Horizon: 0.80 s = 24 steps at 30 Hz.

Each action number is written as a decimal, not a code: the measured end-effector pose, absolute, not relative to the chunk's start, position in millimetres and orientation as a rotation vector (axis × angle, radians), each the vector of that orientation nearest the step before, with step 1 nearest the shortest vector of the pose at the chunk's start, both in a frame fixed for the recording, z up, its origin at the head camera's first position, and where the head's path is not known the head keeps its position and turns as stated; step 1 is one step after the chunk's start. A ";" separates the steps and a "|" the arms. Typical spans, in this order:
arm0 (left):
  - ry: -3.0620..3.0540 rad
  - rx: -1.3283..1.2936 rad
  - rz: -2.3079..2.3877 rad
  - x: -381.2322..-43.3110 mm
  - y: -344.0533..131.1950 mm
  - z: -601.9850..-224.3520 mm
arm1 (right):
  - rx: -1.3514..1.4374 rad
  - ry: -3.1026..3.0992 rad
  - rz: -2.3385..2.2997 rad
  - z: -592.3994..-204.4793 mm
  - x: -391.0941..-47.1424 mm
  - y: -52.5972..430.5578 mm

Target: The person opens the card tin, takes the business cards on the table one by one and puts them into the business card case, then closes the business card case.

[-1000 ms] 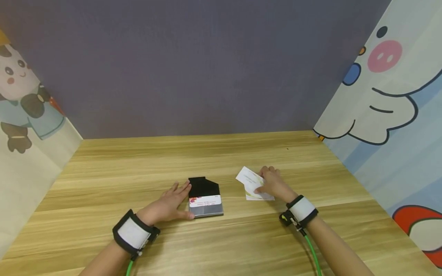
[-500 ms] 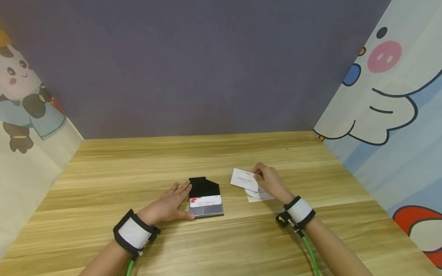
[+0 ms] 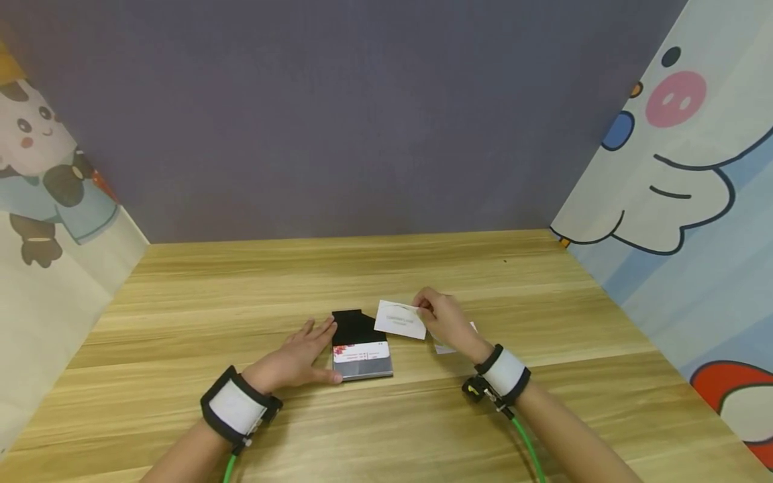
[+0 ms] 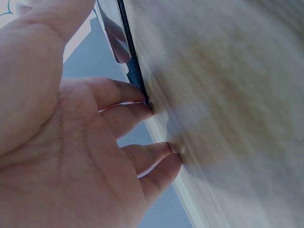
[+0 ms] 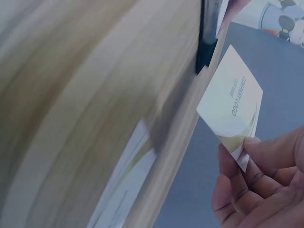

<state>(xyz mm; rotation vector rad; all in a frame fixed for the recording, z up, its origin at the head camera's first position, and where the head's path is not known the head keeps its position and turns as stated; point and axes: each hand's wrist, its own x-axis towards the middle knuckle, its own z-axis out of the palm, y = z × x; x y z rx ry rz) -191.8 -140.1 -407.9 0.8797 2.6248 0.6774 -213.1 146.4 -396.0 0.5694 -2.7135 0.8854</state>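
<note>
A black-and-silver card case lies flapped open on the wooden table, with a white card printed with a pink flower in it. My left hand rests at its left edge, fingers extended; in the left wrist view the fingertips touch the tabletop beside the case. Between thumb and fingers, my right hand pinches one corner of a white business card, raised above the table just right of the case. Grey "company logo" print shows on this card in the right wrist view.
Another white card lies on the table, partly hidden under my right hand. A dark grey panel stands behind the table. Cartoon-printed curtains border both sides. Green cables trail from the wrist straps.
My right hand has picked up the upper card from the overlapping pair and carried it left to the case's flap. The lower card stays put. My left hand has hardly moved.
</note>
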 end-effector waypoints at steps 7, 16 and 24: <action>2.628 0.877 0.682 -191.9 -140.2 -408.7 | 0.627 -2.708 0.907 -397.2 -212.2 125.9; 2.636 0.872 0.692 -191.7 -139.4 -409.1 | 0.714 -2.657 0.947 -397.3 -208.9 102.1; 2.639 0.884 0.699 -192.4 -139.1 -410.0 | 0.773 -2.675 0.987 -401.4 -208.4 91.2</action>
